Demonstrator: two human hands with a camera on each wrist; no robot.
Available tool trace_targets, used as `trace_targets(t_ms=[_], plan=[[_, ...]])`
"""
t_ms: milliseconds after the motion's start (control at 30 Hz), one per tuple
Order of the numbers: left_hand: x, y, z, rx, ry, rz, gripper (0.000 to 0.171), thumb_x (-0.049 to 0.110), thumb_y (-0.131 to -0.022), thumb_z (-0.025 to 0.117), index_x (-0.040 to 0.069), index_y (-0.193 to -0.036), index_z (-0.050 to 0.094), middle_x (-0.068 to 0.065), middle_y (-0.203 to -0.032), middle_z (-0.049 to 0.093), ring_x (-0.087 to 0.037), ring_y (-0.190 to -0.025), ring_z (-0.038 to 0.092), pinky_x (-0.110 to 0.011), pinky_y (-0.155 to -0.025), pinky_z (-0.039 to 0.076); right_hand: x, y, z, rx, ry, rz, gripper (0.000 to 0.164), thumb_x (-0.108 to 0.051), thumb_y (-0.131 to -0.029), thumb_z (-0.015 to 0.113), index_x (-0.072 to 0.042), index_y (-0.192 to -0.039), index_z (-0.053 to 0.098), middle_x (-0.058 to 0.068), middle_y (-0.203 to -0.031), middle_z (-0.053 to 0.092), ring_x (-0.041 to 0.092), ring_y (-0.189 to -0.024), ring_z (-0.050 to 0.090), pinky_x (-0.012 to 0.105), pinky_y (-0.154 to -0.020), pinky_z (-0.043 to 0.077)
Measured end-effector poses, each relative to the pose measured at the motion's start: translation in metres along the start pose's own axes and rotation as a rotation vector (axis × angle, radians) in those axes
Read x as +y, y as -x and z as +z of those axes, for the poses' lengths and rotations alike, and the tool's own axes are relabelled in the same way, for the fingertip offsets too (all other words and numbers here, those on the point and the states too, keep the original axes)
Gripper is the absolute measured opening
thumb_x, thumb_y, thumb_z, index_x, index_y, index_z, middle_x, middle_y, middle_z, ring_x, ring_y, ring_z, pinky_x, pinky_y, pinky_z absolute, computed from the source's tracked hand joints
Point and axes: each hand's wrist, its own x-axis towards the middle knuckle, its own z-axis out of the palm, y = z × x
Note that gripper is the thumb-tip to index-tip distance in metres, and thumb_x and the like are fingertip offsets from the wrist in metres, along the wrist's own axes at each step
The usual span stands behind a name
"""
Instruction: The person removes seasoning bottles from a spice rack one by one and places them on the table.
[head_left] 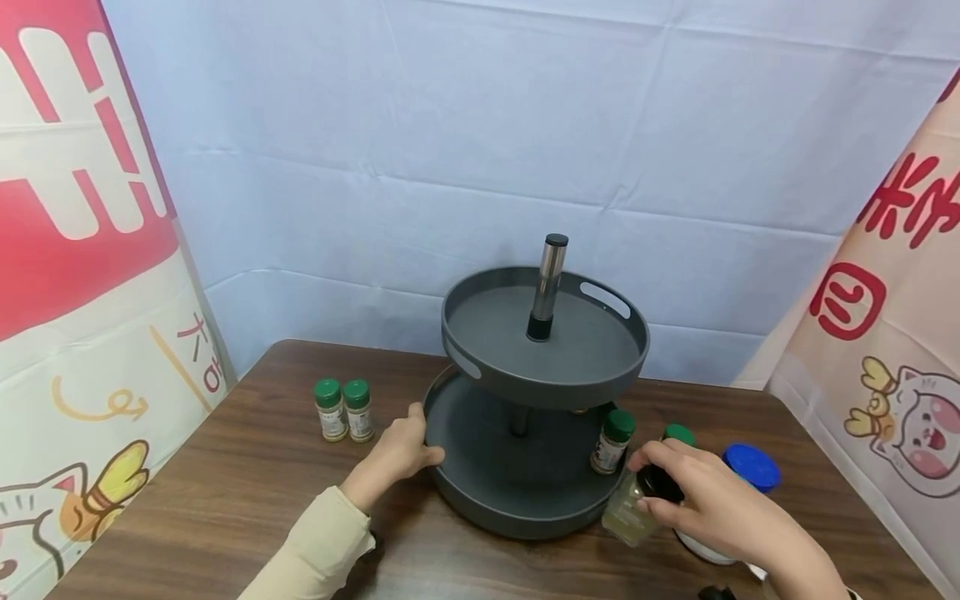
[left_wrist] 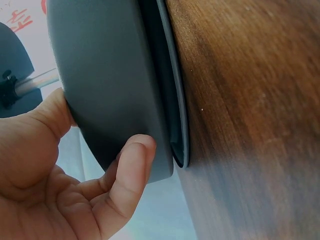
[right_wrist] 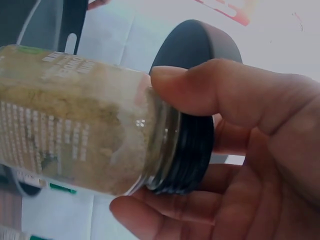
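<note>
Jar (head_left: 628,512) at lower right of the head frame, by the right edge of the lower tray (head_left: 487,500); tilted, with pale yellow powder inside, white lettering on the clear side and a black lid (right_wrist: 195,160) on. Held in the right hand (head_left: 708,496), thumb and fingers closed round lid and neck; in the right wrist view, thumb across the middle at the lid's edge, fingers below. Impossible to tell whether touching tray or table (head_left: 225,500). Left hand (head_left: 401,450) a little left of centre, in the lower half of the head frame, gripping the lower tray's left rim, thumb over the edge, fingers against the outer wall. Above, at centre, the upper tray (head_left: 495,325), with a silver post (head_left: 551,275) through the middle. Inside the lower tray, toward the right, a green-capped bottle (head_left: 607,454). Left of centre, two more bottles (head_left: 358,417), also green-capped, upright side by side on the brown wood. At right, beyond the right hand, a green cap (head_left: 678,433) and a blue lid (head_left: 752,467), containers below partly hidden. Across the back, pale blue cloth (head_left: 337,167); at far left and far right, printed drapes (head_left: 885,333).
</note>
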Motion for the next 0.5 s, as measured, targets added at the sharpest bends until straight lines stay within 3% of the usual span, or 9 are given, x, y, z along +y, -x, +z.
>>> trace_targets(t_ms=[200,500], plan=[[-0.001,-0.001,0.001,-0.001,0.002,-0.005,0.079,0.015,-0.082,0.069,-0.012,-0.138,0.020,-0.025,-0.091,0.060,-0.024,-0.066,0.056,-0.037,-0.056,0.043,0.010,0.014,0.000,-0.017,-0.028,0.016,0.032,-0.030,-0.083,0.070,-0.013,-0.106,0.057,-0.003,-0.100,0.056,0.005,-0.081,0.055,0.026,-0.059,0.047],[-0.001,0.000,0.000,0.000,0.003,-0.001,0.080,0.016,-0.081,0.069,-0.013,-0.138,0.020,-0.024,-0.088,0.060,-0.024,-0.064,0.055,-0.037,-0.055,0.043,0.028,0.035,0.005,-0.056,-0.001,0.035,0.029,-0.033,-0.082,0.070,-0.016,-0.101,0.057,-0.014,-0.093,0.052,0.003,-0.079,0.050,0.028,-0.061,0.045]])
